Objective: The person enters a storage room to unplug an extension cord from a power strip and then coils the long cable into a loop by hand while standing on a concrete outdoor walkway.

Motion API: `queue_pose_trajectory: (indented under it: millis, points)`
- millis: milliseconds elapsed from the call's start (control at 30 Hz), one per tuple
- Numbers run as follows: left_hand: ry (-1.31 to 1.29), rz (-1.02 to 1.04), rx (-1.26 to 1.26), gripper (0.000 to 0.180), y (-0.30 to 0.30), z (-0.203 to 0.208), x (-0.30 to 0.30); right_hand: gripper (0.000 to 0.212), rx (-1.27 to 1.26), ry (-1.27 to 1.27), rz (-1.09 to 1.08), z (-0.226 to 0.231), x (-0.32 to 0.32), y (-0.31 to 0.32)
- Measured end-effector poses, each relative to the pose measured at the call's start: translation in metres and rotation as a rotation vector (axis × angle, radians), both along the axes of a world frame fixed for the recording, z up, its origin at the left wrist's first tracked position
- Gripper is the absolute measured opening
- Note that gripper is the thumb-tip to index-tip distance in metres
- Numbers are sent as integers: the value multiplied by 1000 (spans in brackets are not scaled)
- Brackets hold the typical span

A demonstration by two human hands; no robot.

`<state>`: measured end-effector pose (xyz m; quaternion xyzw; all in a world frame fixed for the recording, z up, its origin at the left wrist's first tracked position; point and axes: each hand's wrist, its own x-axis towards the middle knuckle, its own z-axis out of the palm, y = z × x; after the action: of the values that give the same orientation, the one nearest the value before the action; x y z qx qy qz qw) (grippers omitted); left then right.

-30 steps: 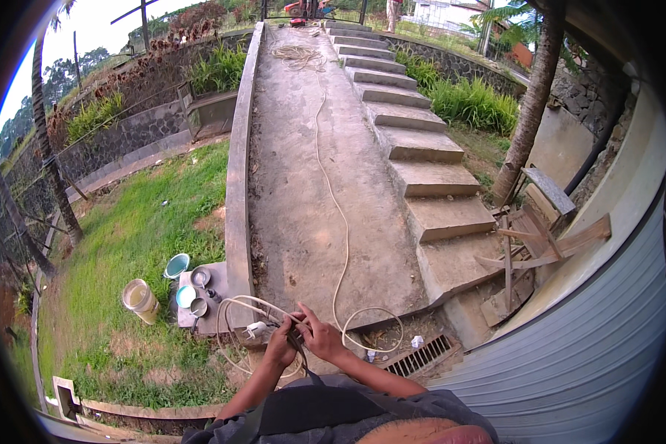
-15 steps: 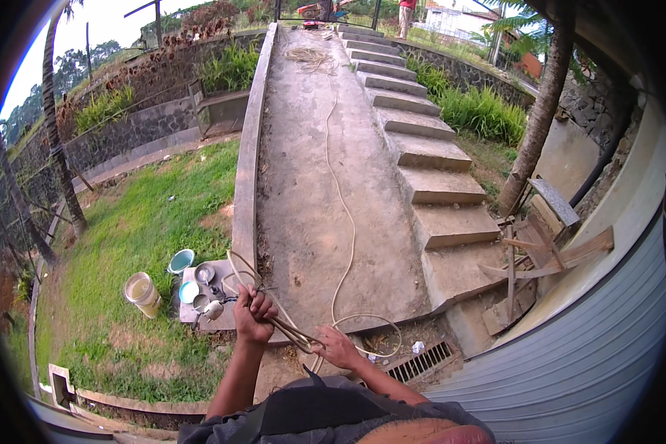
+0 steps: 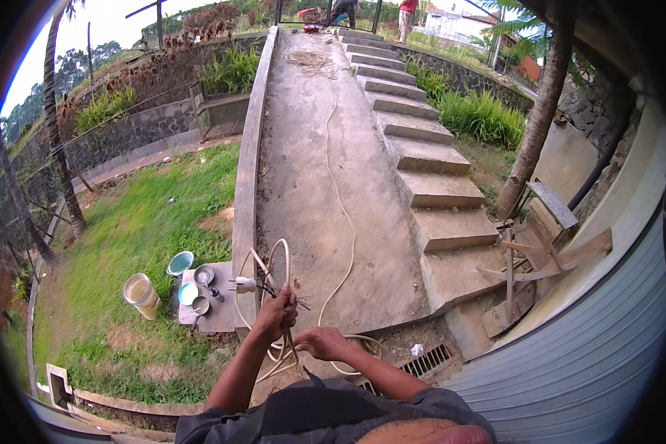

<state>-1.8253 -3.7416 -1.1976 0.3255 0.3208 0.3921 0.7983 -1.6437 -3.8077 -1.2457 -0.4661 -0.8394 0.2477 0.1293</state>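
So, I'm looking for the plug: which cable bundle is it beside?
The pale loops in the left hand, with the white plug showing beside it; the other bundle lies on the upper ramp, with no plug discernible.

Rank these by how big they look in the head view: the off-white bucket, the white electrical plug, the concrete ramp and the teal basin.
Largest to smallest:
1. Concrete ramp
2. Off-white bucket
3. Teal basin
4. White electrical plug, smallest even though it looks nearer the camera.

Fisheye view from the head, steeply downward
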Motion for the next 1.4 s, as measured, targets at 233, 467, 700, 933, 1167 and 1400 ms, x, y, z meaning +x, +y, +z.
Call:
queue_pose_trajectory:
  millis: [233, 467, 700, 933, 1167, 1400]
  points:
    - [230, -240, 167, 43, -52, 70, -15, 27, -237, -143, 69, -34, 3, -7]
    - [-311, -182, 359, 50, -25, 156, -38, 21, -227, 435, 0, -76, 34, 23]
    - [-793, -24, 442, 40, 53, 199, -41, 16, 41, 728, -324, -16, 41, 38]
    - [-989, 113, 500, 32, 111, 158, -93, 20, 440, 673, -356, 20, 23, 20]
    - [-904, 769, -4, 44, 86, 140, -64, 18, 165, 861, -181, 2, -7, 9]
    - [-508, 751, -233, 32, 85, 48, -41, 23, 363, 810, -109, 52, -22, -6]
